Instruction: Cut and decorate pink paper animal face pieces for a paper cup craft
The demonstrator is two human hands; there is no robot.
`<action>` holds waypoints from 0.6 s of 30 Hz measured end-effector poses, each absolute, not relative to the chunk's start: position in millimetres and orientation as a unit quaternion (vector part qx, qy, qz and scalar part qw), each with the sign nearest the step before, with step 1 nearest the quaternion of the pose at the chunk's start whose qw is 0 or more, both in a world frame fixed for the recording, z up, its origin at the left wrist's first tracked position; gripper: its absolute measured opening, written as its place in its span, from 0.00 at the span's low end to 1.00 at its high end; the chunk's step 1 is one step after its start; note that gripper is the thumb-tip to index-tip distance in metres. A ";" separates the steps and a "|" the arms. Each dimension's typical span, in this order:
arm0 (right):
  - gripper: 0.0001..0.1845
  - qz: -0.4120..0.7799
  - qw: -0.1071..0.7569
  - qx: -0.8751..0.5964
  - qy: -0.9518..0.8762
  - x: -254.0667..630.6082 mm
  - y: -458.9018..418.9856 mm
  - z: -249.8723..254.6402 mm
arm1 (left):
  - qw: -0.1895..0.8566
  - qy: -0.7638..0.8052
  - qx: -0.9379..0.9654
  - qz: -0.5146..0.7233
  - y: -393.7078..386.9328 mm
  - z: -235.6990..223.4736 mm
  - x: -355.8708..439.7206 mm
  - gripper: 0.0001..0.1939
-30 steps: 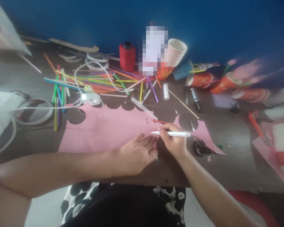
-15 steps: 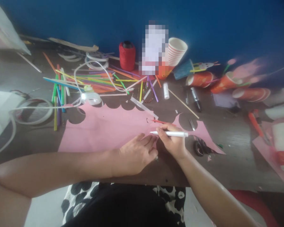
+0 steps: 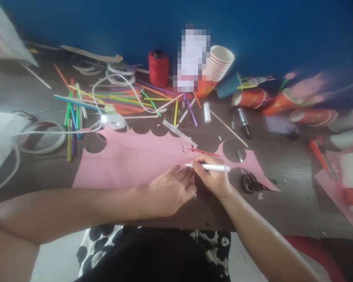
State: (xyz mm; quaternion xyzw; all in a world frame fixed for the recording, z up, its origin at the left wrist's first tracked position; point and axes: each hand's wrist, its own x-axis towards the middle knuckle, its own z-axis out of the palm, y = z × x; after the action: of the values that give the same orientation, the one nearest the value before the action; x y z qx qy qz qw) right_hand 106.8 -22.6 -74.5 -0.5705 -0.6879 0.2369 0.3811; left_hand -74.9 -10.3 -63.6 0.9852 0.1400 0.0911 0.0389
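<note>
My right hand (image 3: pixel 213 180) grips a white pen (image 3: pixel 214 167), held nearly level with its tip pointing left over a sheet of pink paper (image 3: pixel 114 164). The pen tip hovers over or touches the paper just beyond my left fingertips; which of the two I cannot tell. My left hand (image 3: pixel 170 192) lies palm down on the paper's near edge, fingers spread. Scalloped cut-outs run along the sheet's far edge. A small dark mark (image 3: pixel 182 149) shows on the paper, near a thin red stick (image 3: pixel 204 152). Black-handled scissors (image 3: pixel 248 182) lie right of my right hand, under the paper strip.
Colourful straws (image 3: pixel 120 100) are heaped behind the paper, with a white cable (image 3: pixel 53 133) across them. Behind stand a red thread spool (image 3: pixel 159 70) and stacked paper cups (image 3: pixel 220 62). A glue stick (image 3: pixel 206 112), a black marker (image 3: pixel 244 123) and red cups (image 3: pixel 250 98) lie at right.
My right hand and the pen have shifted slightly left along the paper. My left hand stays in place.
</note>
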 end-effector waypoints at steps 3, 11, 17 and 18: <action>0.06 0.199 0.430 -0.584 -0.659 110.1 -24.4 -73.4 | 0.041 0.144 0.984 0.096 -10.8 -64.4 -75.5 0.14; 0.15 0.138 0.545 -0.603 -0.566 121.7 -22.4 -73.0 | 0.070 0.160 0.978 0.115 -7.3 -64.5 -74.9 0.12; 0.19 0.201 0.602 -0.569 -0.523 127.0 -22.2 -74.7 | 0.140 0.174 0.969 0.101 1.5 -64.1 -74.9 0.13; 0.19 0.214 0.608 -0.563 -0.518 127.5 -22.9 -74.7 | 0.147 0.175 0.968 0.101 2.5 -63.4 -75.0 0.13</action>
State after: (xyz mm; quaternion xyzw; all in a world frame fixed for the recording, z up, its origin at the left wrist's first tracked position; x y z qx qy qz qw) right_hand 127.5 -22.9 -74.7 -0.5628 -0.5176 0.2143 0.6078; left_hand -75.0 2.5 -63.4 0.9683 0.1754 0.1007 0.1468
